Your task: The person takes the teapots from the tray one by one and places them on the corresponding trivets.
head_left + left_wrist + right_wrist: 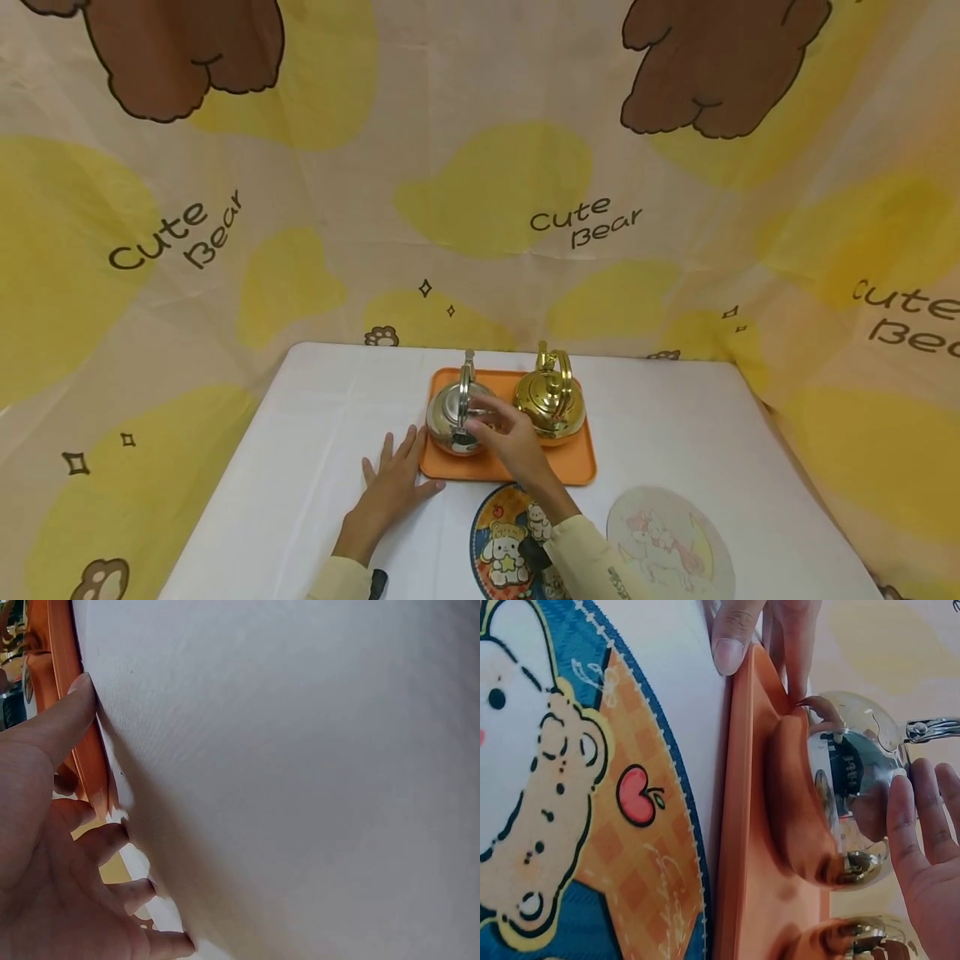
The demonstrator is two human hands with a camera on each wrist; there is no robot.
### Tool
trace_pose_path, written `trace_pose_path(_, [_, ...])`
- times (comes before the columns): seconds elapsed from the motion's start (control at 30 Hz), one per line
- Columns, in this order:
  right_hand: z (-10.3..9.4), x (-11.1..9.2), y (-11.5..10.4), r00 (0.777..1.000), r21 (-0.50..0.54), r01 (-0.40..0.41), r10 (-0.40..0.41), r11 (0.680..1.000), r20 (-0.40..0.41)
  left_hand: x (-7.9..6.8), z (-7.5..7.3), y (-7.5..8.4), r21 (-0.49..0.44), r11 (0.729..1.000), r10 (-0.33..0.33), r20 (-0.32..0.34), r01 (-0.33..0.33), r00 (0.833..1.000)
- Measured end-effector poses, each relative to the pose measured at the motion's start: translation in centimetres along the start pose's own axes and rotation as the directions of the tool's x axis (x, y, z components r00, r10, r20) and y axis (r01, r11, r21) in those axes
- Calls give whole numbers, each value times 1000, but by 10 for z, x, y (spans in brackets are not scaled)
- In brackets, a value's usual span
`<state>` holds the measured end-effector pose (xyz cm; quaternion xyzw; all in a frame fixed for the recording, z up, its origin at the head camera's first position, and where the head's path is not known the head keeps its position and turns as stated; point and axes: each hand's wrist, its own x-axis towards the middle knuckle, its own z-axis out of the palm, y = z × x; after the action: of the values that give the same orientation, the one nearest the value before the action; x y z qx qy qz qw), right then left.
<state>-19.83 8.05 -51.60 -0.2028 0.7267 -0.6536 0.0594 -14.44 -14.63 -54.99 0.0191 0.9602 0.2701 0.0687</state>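
Observation:
A shiny silver teapot (442, 421) stands on the left side of an orange tray (510, 472), its hoop handle upright. My right hand (517, 437) is at its right side, thumb and fingers apart with the tips by the handle. In the right wrist view, the extended fingers of the right hand (930, 832) are beside the silver teapot (855, 772), below its handle (934, 729). My left hand (397, 483) lies with spread fingers at the tray's near left corner. In the left wrist view, its thumb touches the tray's orange rim (91, 761).
A gold teapot (551, 408) shares the tray, right of the silver one. Nearer on the white table (300, 442) lie a round cartoon mat (498, 550), partly under my right forearm, and a pale round mat (675, 542). A printed cloth (480, 192) hangs behind.

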Motion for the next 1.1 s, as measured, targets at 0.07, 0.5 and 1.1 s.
trace_pose_path(0.07, [1,1,0,1000,6,-1,1,1000,3,0,1,0,4,1000,-5,2,5,1000])
trace_pose_path(0.5, [4,7,-2,1000,15,4,-4,1000,4,0,-1,2,9,1000,1,-3,0,1000])
trace_pose_path(1.1, [17,15,-8,999,-32,39,-39,999,-7,0,1,1,22,1000,-8,-4,8,1000])
